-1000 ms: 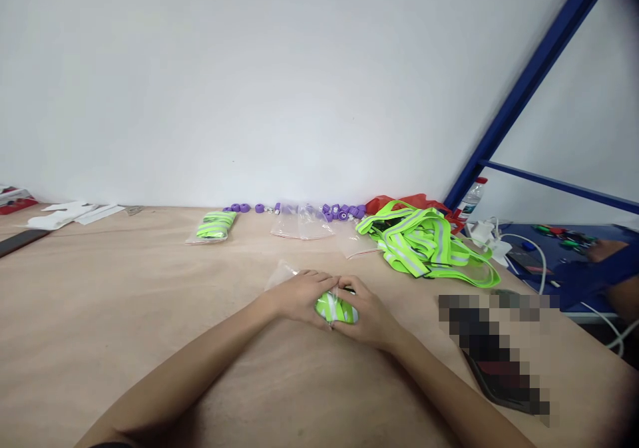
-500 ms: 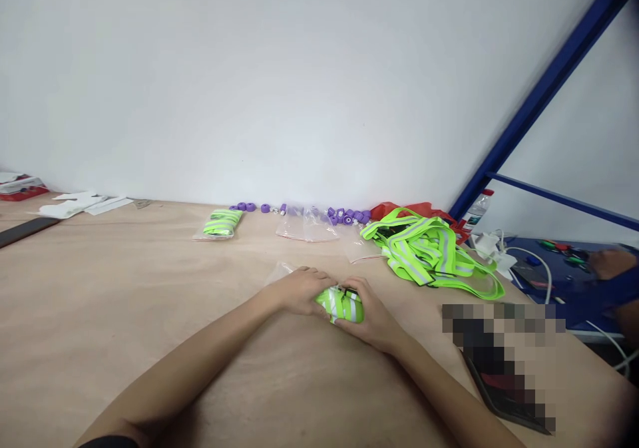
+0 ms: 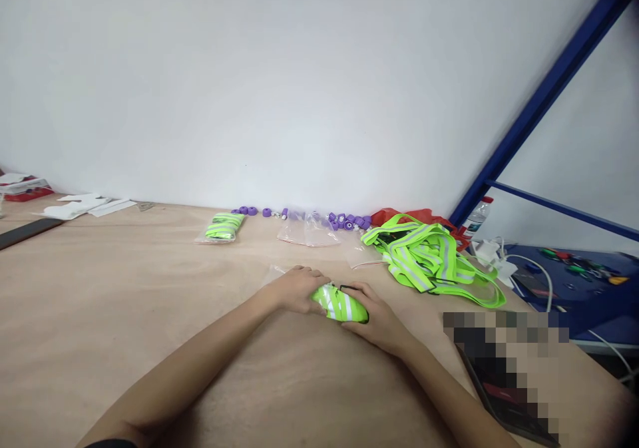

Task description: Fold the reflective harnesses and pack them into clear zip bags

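A folded bundle of neon-green reflective strap [image 3: 348,307] with silver stripes lies between my hands, just above the table. My left hand [image 3: 301,289] is closed on a clear plastic bag [image 3: 275,273], whose far end sticks out behind the fingers. Film covers the bundle's left end, near my left thumb. My right hand [image 3: 378,318] wraps round the right end of the bundle, where a dark buckle or edge shows under the fingers. How deep the strap sits in the bag is hard to make out.
A bagged green strap [image 3: 224,227] lies further back. Purple caps [image 3: 349,222] line the wall beside flat clear bags [image 3: 309,229]. A loose heap of green straps [image 3: 424,255] sits at right, near a bottle [image 3: 476,218] and a partly blurred dark device [image 3: 499,388].
The bundle has tilted, its right end lower, and my right hand has shifted slightly right and down. More film shows over its left end. Another person's hand at far right has left the view.
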`<action>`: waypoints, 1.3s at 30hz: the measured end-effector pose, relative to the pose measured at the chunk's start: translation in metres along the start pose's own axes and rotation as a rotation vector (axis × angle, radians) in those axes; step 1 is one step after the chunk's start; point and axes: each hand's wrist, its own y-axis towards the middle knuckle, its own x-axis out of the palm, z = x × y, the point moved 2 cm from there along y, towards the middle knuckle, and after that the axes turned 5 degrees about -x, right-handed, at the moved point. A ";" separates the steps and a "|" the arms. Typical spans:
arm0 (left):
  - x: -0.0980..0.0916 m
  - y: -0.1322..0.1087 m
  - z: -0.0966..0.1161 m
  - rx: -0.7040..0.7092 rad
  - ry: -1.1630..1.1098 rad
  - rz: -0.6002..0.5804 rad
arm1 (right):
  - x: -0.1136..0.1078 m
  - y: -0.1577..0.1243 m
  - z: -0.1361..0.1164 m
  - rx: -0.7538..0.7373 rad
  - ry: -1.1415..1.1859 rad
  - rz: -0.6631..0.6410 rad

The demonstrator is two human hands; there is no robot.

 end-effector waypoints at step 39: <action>0.007 0.002 0.028 0.014 0.006 0.046 | 0.019 0.012 -0.013 0.280 0.736 0.251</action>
